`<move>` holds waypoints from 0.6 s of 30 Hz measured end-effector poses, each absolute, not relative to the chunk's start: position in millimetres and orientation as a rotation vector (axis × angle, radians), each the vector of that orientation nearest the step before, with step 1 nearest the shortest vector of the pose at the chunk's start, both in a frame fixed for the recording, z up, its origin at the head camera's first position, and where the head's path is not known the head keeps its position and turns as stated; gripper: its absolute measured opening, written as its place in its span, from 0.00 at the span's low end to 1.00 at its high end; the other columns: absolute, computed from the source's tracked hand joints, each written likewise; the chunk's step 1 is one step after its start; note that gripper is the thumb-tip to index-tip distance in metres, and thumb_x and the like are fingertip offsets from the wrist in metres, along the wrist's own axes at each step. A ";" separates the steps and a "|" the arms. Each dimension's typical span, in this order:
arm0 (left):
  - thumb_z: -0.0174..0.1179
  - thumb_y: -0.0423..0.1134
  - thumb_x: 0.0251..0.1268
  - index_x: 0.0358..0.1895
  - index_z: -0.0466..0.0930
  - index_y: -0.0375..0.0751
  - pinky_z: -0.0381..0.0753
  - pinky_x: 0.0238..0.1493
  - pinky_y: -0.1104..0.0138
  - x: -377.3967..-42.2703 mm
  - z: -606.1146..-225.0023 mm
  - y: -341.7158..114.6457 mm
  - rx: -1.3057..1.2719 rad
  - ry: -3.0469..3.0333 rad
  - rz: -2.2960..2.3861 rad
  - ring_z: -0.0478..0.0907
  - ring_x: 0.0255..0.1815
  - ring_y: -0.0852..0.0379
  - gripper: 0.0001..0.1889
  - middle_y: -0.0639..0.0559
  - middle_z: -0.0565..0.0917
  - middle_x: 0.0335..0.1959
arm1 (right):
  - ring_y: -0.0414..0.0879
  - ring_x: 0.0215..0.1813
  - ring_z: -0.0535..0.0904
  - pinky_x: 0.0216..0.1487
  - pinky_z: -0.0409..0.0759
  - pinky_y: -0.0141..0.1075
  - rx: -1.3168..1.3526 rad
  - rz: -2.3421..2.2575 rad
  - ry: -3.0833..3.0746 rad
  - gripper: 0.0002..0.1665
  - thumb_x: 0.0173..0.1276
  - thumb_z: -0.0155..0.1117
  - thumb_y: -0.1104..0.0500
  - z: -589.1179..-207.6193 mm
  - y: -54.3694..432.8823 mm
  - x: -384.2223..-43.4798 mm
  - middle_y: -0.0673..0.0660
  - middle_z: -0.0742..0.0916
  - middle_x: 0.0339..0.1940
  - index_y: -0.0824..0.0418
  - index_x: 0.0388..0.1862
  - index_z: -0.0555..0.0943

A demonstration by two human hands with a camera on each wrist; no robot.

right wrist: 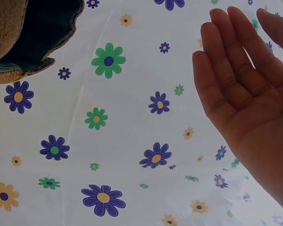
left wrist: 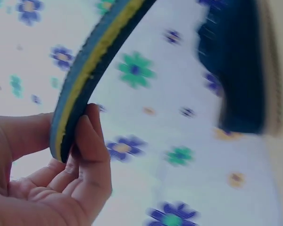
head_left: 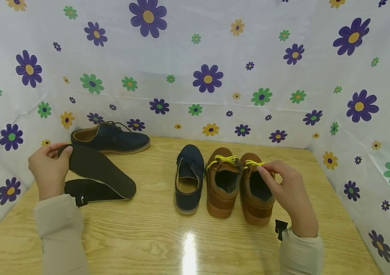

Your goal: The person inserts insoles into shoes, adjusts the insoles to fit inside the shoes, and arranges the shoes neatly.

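Note:
Between thumb and fingers, my left hand (head_left: 51, 168) pinches one end of a dark insole (head_left: 100, 166). A yellow layer shows along the insole's edge in the left wrist view. Below it on the table lies a second dark insole (head_left: 93, 192), partly covered. My right hand (head_left: 292, 191) is over the right brown shoe (head_left: 257, 214), its fingertips near the yellow laces in the head view. Nothing is between its loosely bent fingers in the right wrist view. The left brown shoe (head_left: 219, 208), also yellow-laced, stands beside that shoe.
A navy shoe (head_left: 187, 200) stands left of the brown pair, toe away from me. Another navy shoe (head_left: 123, 141) sits sideways at the back left, behind the insoles. Flower-printed cloth (head_left: 181, 46) walls in the wooden table (head_left: 140, 233) at the back and sides.

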State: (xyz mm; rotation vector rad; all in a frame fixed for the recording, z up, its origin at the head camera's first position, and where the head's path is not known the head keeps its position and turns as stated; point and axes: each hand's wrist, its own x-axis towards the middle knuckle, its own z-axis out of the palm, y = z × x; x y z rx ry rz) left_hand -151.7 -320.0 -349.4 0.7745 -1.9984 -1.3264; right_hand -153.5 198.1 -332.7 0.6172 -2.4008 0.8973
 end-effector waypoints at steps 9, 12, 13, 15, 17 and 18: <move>0.64 0.35 0.61 0.49 0.83 0.38 0.74 0.37 0.83 -137.4 -312.8 -270.1 0.521 -1.935 -1.436 0.76 0.34 0.68 0.13 0.67 0.80 0.34 | 0.41 0.30 0.71 0.32 0.67 0.24 0.653 0.906 -2.377 0.02 0.63 0.66 0.68 -333.9 196.0 -155.8 0.50 0.82 0.27 0.64 0.35 0.84; 0.65 0.32 0.60 0.47 0.84 0.38 0.75 0.38 0.82 -135.8 -308.7 -255.2 0.404 -1.905 -1.493 0.78 0.35 0.66 0.12 0.62 0.82 0.36 | 0.40 0.29 0.69 0.29 0.67 0.28 0.657 0.897 -2.379 0.02 0.63 0.67 0.67 -333.1 194.8 -154.9 0.49 0.80 0.25 0.63 0.35 0.84; 0.65 0.32 0.60 0.47 0.84 0.39 0.75 0.38 0.81 -135.7 -307.5 -250.2 0.370 -1.909 -1.508 0.78 0.36 0.65 0.12 0.61 0.82 0.37 | 0.40 0.29 0.69 0.29 0.67 0.29 0.656 0.895 -2.382 0.02 0.63 0.67 0.67 -332.7 194.4 -154.5 0.49 0.80 0.26 0.63 0.35 0.84; 0.65 0.31 0.61 0.48 0.84 0.37 0.75 0.39 0.81 -136.4 -305.4 -239.9 0.310 -1.925 -1.523 0.78 0.37 0.64 0.12 0.59 0.82 0.39 | 0.40 0.28 0.69 0.29 0.68 0.30 0.653 0.897 -2.388 0.02 0.63 0.66 0.67 -332.3 193.6 -153.7 0.49 0.80 0.26 0.63 0.35 0.84; 0.64 0.31 0.61 0.49 0.83 0.36 0.76 0.39 0.80 -137.4 -304.0 -229.7 0.262 -1.960 -1.519 0.78 0.37 0.64 0.12 0.59 0.81 0.40 | 0.40 0.29 0.70 0.29 0.69 0.31 0.651 0.901 -2.392 0.02 0.64 0.66 0.67 -332.0 192.8 -153.3 0.49 0.80 0.26 0.62 0.35 0.84; 0.64 0.32 0.61 0.49 0.83 0.36 0.76 0.39 0.79 -138.1 -303.4 -224.6 0.239 -1.974 -1.519 0.78 0.37 0.64 0.13 0.59 0.81 0.40 | 0.40 0.29 0.70 0.29 0.69 0.31 0.651 0.903 -2.392 0.02 0.64 0.66 0.67 -332.1 192.4 -153.1 0.49 0.80 0.26 0.62 0.35 0.84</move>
